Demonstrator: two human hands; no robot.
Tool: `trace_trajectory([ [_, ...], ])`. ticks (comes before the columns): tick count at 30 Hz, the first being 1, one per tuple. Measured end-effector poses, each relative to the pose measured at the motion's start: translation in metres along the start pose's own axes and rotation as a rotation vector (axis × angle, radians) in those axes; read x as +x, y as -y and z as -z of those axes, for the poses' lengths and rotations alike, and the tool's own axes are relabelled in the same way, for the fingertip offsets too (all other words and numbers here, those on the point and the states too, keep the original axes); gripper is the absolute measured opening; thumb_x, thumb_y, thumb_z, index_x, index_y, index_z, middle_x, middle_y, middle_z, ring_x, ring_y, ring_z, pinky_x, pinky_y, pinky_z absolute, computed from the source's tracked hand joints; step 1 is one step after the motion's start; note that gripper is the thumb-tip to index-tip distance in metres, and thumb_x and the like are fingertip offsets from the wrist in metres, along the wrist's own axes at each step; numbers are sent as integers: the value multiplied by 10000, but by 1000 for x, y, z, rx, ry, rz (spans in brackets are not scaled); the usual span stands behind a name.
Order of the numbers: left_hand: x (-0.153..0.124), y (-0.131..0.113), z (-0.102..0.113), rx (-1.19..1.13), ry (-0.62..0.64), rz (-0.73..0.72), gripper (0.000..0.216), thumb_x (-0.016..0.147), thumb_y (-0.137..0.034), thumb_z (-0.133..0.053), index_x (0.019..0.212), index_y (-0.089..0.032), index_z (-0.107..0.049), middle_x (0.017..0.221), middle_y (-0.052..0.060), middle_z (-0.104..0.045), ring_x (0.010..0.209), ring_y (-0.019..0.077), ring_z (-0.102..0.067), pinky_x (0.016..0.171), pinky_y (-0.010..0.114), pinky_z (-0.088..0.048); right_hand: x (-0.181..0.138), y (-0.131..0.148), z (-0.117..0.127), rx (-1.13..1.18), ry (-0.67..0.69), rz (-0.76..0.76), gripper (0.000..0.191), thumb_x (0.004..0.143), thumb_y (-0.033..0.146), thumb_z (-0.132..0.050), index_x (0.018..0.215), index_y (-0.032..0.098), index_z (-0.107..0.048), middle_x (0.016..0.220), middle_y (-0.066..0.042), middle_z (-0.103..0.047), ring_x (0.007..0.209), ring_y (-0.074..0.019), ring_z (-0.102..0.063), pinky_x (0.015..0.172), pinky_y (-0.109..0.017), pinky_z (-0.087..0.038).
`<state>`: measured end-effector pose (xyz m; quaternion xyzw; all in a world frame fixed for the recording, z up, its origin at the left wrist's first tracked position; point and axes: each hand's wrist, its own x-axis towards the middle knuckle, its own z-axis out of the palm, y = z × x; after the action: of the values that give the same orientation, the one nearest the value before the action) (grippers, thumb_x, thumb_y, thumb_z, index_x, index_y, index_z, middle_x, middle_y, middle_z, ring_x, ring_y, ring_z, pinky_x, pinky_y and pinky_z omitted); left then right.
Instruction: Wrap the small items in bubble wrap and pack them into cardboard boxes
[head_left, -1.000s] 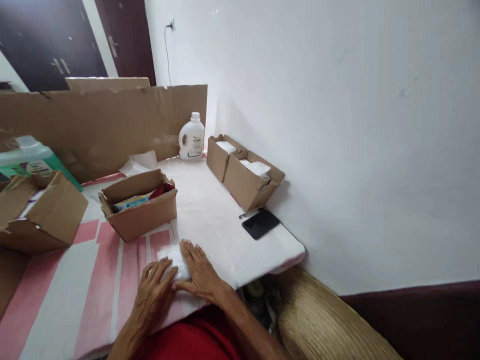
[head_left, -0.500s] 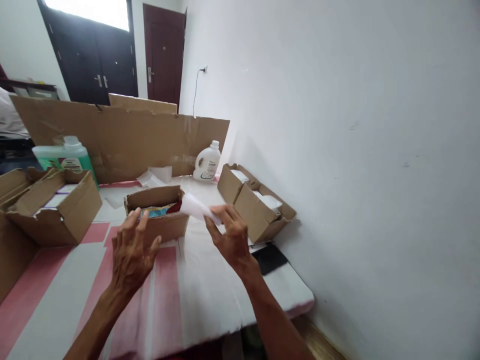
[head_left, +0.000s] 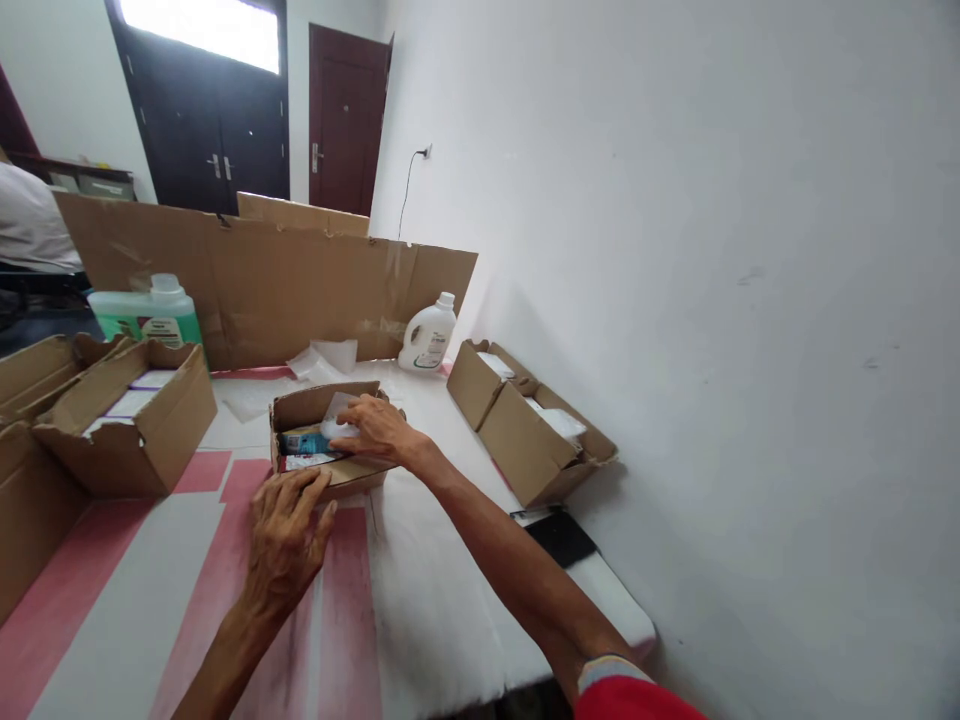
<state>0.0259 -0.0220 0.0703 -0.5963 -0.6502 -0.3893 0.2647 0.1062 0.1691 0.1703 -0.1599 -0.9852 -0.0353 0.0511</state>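
Note:
A small open cardboard box [head_left: 367, 482] stands on the table in front of me. Inside it lie a blue packet [head_left: 304, 443] and a white-and-red item [head_left: 306, 461], their lower parts hidden. My right hand [head_left: 375, 428] reaches over the box's right end, fingers closed on a folded, translucent white sheet [head_left: 335, 408] that is partly inside the box. Against the near wall rests my left hand [head_left: 289, 530], fingers loosely stretched, their tips at the rim and holding nothing.
Cardboard boxes with white packs stand left [head_left: 176, 420] and right [head_left: 517, 450]. Behind are loose white sheets [head_left: 324, 360], a white jug [head_left: 431, 335], a green-liquid jug [head_left: 150, 312] and a cardboard screen [head_left: 300, 270]. A black flat object [head_left: 561, 538] lies near the wall.
My right hand has moved left, carrying the white sheet from beside the box into it. My left hand has come down to the near rim, and the box now tilts towards me.

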Motion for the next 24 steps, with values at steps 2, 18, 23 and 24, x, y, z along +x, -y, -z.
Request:
trace_trajectory([
  [2, 2, 0, 0, -7, -5, -9, 366, 922, -216, -609, 1287, -190, -603, 1205, 114, -691, 1121, 270, -615, 1024, 445, -427, 4, -1, 4, 24, 24, -13, 192, 942, 256, -653, 1085, 180, -756, 1092, -82, -743, 1033, -221, -661, 849, -288, -492],
  [18, 10, -1, 6, -135, -126, 102, 507, 923, -195, -610, 1420, -201, -509, 1343, 153, -577, 1251, 279, -558, 1076, 450, -450, 27, 36, -5, 339, -26, -24, 164, 890, 269, -732, 773, 163, -774, 752, -46, -753, 703, -166, -655, 659, -240, -445],
  [23, 14, 7, 15, -156, -202, 289, 628, 914, -344, -646, 1484, -170, -447, 1402, 184, -519, 1348, 316, -473, 1146, 509, -393, 17, 13, 11, 580, -238, 5, 152, 973, 222, -625, 997, 178, -768, 994, -10, -772, 881, -117, -672, 783, -191, -448],
  [24, 13, 10, 15, -166, -201, 330, 666, 909, -385, -647, 1495, -157, -428, 1398, 190, -519, 1339, 323, -476, 1139, 523, -399, 13, 9, 13, 618, -311, -15, 166, 984, 229, -609, 990, 174, -765, 987, -14, -767, 885, -119, -670, 789, -196, -446],
])
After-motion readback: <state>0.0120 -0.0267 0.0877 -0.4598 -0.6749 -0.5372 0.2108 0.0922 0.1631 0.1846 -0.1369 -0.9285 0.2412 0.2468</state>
